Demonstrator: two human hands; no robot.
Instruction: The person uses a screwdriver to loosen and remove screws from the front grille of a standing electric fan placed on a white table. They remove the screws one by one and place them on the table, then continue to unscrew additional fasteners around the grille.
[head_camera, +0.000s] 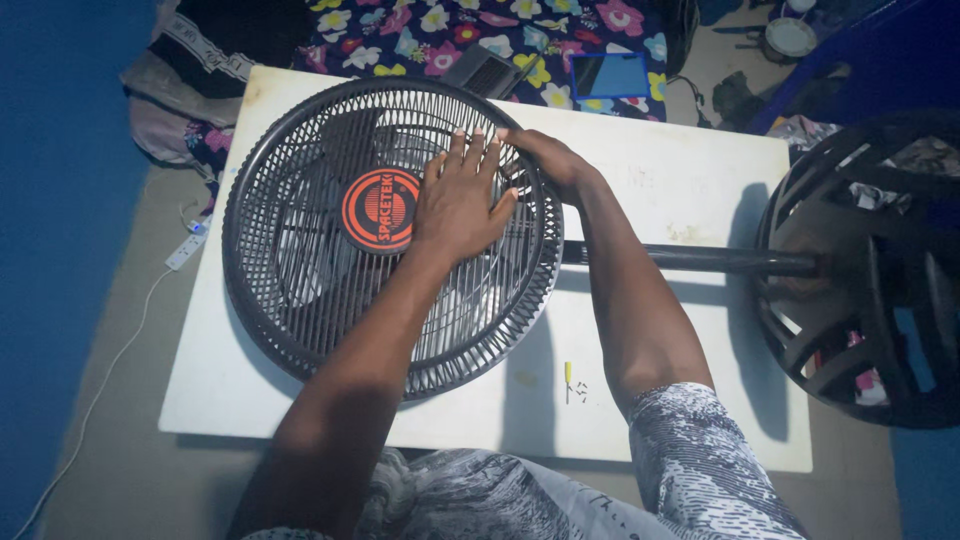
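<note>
A dark fan lies on its back on a white board. Its round front grille faces up, with a red and black round badge at the centre. My left hand rests flat on the grille just right of the badge, fingers spread and holding nothing. At the grille's upper right edge, my right hand curls over the rim and grips it. The fan blades show dimly through the wires.
The fan's pole runs right to its slotted round base, which overhangs the board. A small yellow screwdriver and tiny screws lie near the front edge. Flowered cloth and a blue flat device lie behind; a power strip is on the floor at left.
</note>
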